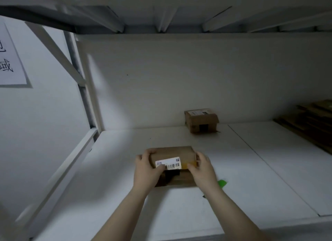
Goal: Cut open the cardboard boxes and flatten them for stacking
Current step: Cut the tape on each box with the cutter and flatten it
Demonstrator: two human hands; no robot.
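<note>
Left hand (146,168) and right hand (201,168) clasp box (172,152) ends | second box (201,121) behind | flattened cardboard (309,122) far right

We have one view, from head height. It faces forward and down, close above the cardboard box (172,152), with the back wall (179,78) beyond the box.

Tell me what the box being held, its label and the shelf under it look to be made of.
Box: brown cardboard, dull matte finish, with creased edges typical of paperboard.
Label: white paper sticker printed with barcodes; its gloss is too blurred to judge.
Shelf: smooth, matte white board laid in panels with a visible seam; it could be painted wood or laminate, I cannot tell which.
</note>
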